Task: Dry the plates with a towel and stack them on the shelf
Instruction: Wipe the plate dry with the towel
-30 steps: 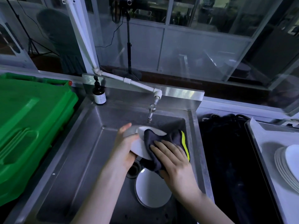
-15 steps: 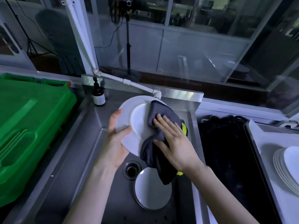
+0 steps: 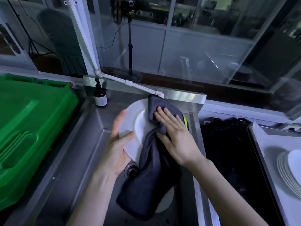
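Over the sink (image 3: 78, 160), left hand (image 3: 117, 149) grip holds one plate (image 3: 140, 121), right hand (image 3: 177, 137) flat on one towel (image 3: 151, 185)

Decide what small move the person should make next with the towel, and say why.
Probably slide the right hand and towel leftward across the white plate: the towel covers only its right side, while the left hand grips the left rim.

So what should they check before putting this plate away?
1. Left hand's grip on the held plate: ok, thumb across its rim.
2. Right hand presses the towel flat on it: ok.
3. Held plate fully dry: cannot tell.
4. Towel's loose end clear of the plate in the sink: not ok, it hangs over it.
5. Stack of plates at right bare on top: ok, as far as visible.
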